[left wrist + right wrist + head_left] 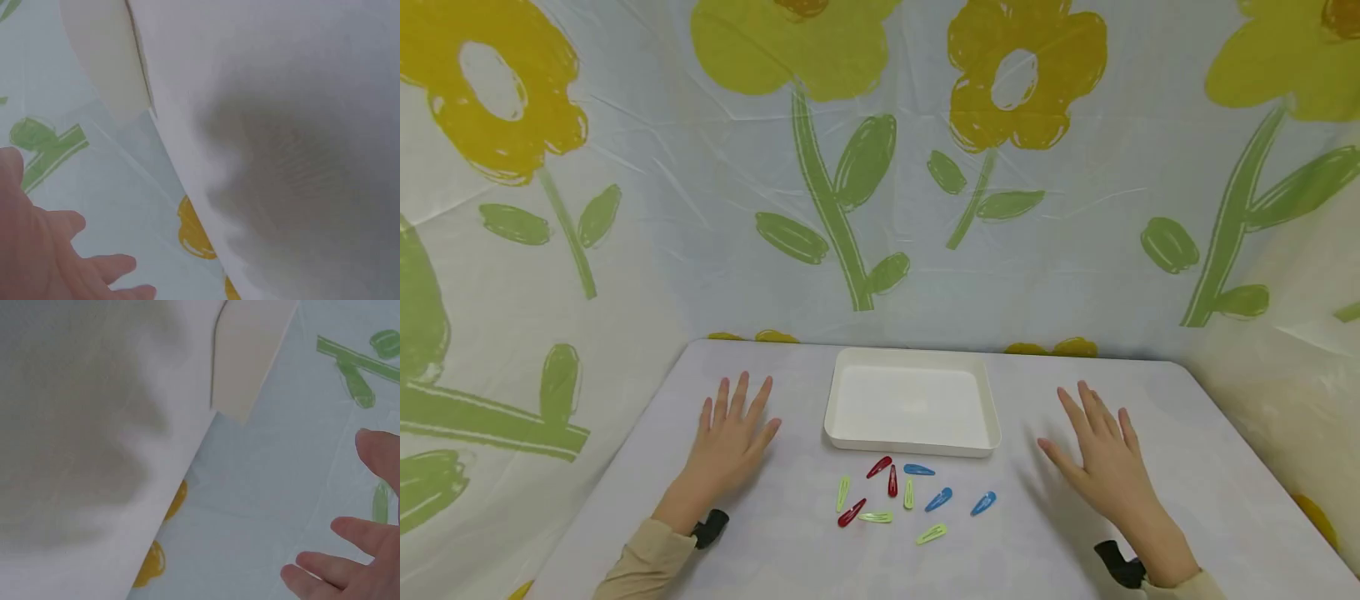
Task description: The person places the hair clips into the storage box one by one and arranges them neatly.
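In the head view my left hand [724, 446] is held out with fingers spread, left of a white rectangular tray [912, 446], holding nothing. To the tray's right, my right hand [1105, 471] has its fingers spread as well and holds nothing. Several snap hair clips lie scattered in front of the tray: red ones such as a red hair clip [852, 512], blue ones such as a blue hair clip [938, 499], and light green ones such as a green hair clip [932, 534]. Neither hand touches the clips or the tray. Both wrist views show spread fingers and a shadow on the table.
The white table [790, 550] has rounded far corners. Behind it and at both sides hangs a pale cloth [700, 208] printed with yellow flowers and green leaves. Each wrist wears a black strap mount, such as the left mount [711, 528].
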Action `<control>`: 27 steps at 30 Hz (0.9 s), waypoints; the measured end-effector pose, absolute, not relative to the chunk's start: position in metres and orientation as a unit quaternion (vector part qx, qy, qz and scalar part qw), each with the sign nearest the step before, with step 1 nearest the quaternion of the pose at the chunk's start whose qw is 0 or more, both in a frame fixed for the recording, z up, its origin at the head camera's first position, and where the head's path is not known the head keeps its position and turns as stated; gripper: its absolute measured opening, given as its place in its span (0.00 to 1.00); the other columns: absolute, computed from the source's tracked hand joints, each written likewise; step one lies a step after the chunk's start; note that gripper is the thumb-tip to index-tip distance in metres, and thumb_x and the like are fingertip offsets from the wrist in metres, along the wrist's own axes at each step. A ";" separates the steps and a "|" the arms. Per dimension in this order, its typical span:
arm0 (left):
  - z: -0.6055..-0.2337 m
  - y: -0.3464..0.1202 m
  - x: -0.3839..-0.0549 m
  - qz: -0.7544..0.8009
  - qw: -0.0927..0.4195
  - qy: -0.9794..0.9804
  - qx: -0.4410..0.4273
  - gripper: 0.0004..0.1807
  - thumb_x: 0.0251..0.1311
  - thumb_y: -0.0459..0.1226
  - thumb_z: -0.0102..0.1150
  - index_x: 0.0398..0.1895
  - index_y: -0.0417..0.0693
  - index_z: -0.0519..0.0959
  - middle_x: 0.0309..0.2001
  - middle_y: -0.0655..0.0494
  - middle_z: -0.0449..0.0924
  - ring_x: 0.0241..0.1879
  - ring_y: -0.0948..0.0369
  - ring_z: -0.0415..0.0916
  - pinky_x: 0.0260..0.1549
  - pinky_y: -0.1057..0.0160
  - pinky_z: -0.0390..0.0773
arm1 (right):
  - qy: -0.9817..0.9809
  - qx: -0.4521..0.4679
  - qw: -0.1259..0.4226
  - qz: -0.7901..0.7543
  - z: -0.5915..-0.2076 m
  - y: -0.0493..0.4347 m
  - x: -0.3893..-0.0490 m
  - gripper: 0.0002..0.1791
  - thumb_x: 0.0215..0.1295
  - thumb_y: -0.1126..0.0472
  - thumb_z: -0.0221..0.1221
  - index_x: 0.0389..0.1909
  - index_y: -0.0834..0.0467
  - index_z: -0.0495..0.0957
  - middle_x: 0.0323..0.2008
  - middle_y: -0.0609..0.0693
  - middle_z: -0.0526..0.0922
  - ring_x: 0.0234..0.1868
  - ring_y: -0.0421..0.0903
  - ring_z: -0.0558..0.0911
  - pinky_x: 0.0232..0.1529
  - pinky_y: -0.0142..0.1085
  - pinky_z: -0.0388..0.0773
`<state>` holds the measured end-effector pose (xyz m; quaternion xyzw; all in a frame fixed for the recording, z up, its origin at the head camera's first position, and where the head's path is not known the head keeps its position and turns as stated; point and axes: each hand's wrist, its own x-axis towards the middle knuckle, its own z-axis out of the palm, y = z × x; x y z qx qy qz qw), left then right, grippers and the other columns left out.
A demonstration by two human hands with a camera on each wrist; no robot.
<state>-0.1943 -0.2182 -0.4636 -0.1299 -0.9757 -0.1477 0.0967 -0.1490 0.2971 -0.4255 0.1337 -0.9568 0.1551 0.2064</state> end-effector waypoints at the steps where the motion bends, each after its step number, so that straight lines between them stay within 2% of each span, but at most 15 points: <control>1: -0.464 -0.218 -0.195 -0.168 0.089 -0.973 -0.132 0.37 0.76 0.57 0.36 0.81 0.54 0.46 0.78 0.37 0.38 0.76 0.36 0.30 0.67 0.29 0.36 | -0.951 0.139 0.218 0.168 -0.425 0.296 -0.150 0.42 0.66 0.46 0.63 0.75 0.59 0.58 0.73 0.70 0.57 0.71 0.68 0.58 0.73 0.60 0.34; 4: -0.465 -0.218 -0.199 -0.234 0.083 -0.957 -0.147 0.34 0.78 0.53 0.34 0.80 0.51 0.47 0.78 0.38 0.42 0.76 0.36 0.33 0.65 0.28 0.40 | -0.927 0.155 0.250 0.230 -0.424 0.294 -0.154 0.38 0.64 0.55 0.66 0.70 0.64 0.64 0.69 0.70 0.64 0.67 0.70 0.64 0.74 0.59 0.43; 6: -0.467 -0.217 -0.202 -0.268 0.086 -0.947 -0.158 0.32 0.79 0.51 0.34 0.80 0.50 0.49 0.78 0.40 0.44 0.76 0.38 0.36 0.65 0.27 0.42 | -0.910 0.156 0.263 0.280 -0.423 0.293 -0.156 0.34 0.63 0.61 0.66 0.68 0.65 0.66 0.66 0.69 0.69 0.65 0.67 0.68 0.75 0.45 0.50; 9: -0.469 -0.214 -0.209 -0.325 0.101 -0.923 -0.182 0.29 0.80 0.46 0.35 0.79 0.47 0.53 0.78 0.43 0.49 0.76 0.40 0.41 0.67 0.30 0.45 | -0.885 0.148 0.271 0.350 -0.422 0.290 -0.158 0.30 0.63 0.67 0.65 0.66 0.65 0.70 0.61 0.64 0.76 0.65 0.47 0.72 0.67 0.23 0.56; 11: -0.471 -0.212 -0.213 -0.363 0.111 -0.905 -0.193 0.28 0.80 0.44 0.37 0.78 0.43 0.55 0.77 0.42 0.51 0.76 0.41 0.45 0.68 0.33 0.48 | -0.872 0.143 0.266 0.385 -0.420 0.288 -0.158 0.26 0.65 0.68 0.63 0.64 0.64 0.72 0.57 0.62 0.78 0.62 0.35 0.73 0.60 0.15 0.59; 13: -0.471 -0.209 -0.217 -0.407 0.109 -0.886 -0.191 0.28 0.80 0.43 0.37 0.76 0.41 0.57 0.76 0.43 0.54 0.75 0.43 0.49 0.70 0.37 0.51 | -0.854 0.148 0.250 0.431 -0.419 0.286 -0.158 0.22 0.68 0.70 0.60 0.62 0.65 0.74 0.55 0.62 0.79 0.59 0.30 0.74 0.59 0.16 0.63; 18: -0.473 -0.201 -0.223 -0.511 0.072 -0.847 -0.127 0.27 0.79 0.46 0.39 0.75 0.44 0.60 0.75 0.46 0.58 0.73 0.45 0.55 0.71 0.43 0.54 | -0.808 0.143 0.175 0.544 -0.417 0.281 -0.158 0.17 0.73 0.69 0.55 0.59 0.68 0.74 0.55 0.61 0.80 0.56 0.38 0.79 0.55 0.22 0.74; 22: -0.479 -0.195 -0.227 -0.561 0.050 -0.820 -0.107 0.27 0.78 0.44 0.43 0.75 0.43 0.61 0.75 0.45 0.57 0.72 0.43 0.58 0.70 0.44 0.56 | -0.785 0.135 0.128 0.591 -0.419 0.276 -0.158 0.16 0.75 0.66 0.54 0.58 0.70 0.74 0.54 0.61 0.81 0.54 0.42 0.81 0.54 0.25 0.76; 27: -0.485 -0.186 -0.231 -0.605 0.036 -0.787 -0.113 0.26 0.78 0.41 0.44 0.73 0.39 0.63 0.74 0.45 0.60 0.72 0.46 0.58 0.71 0.46 0.55 | -0.773 0.139 0.100 0.611 -0.425 0.267 -0.158 0.16 0.76 0.66 0.52 0.57 0.72 0.74 0.52 0.64 0.81 0.52 0.44 0.82 0.53 0.29 0.78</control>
